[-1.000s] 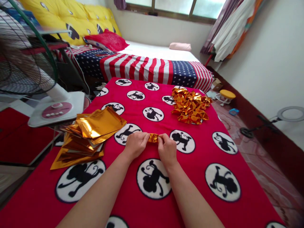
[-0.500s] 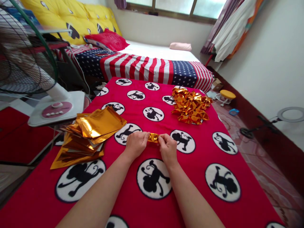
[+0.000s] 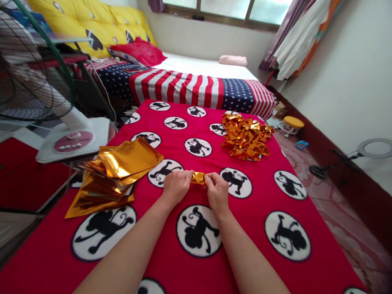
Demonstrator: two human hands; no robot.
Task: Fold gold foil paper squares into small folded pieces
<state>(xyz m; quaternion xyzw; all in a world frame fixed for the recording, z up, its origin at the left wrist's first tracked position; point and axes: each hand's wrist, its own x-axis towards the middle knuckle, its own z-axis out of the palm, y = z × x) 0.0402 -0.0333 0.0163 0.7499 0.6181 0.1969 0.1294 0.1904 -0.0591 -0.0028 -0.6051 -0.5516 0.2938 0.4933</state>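
Observation:
Between my two hands is a small folded piece of gold foil paper (image 3: 198,177), held level just above the red cloth. My left hand (image 3: 177,185) pinches its left end between thumb and fingers. The right end is pinched by my right hand (image 3: 217,188). My fingers hide both ends of the paper, so only its creased, shiny middle shows. Left of my hands lies an uneven stack of flat gold foil sheets (image 3: 122,167). A heap of folded gold foil pieces (image 3: 246,136) sits at the far right of the cloth.
The red cloth (image 3: 245,228) with monkey prints covers the table. A white fan base (image 3: 73,139) stands close to the left edge. Beyond the table is a bed (image 3: 183,87) with a striped, starred cover. A yellow stool (image 3: 293,121) and a ring light (image 3: 375,148) are at right.
Both hands stay in nearly the same place, still gripping the folded foil paper. The stack and the heap have not moved.

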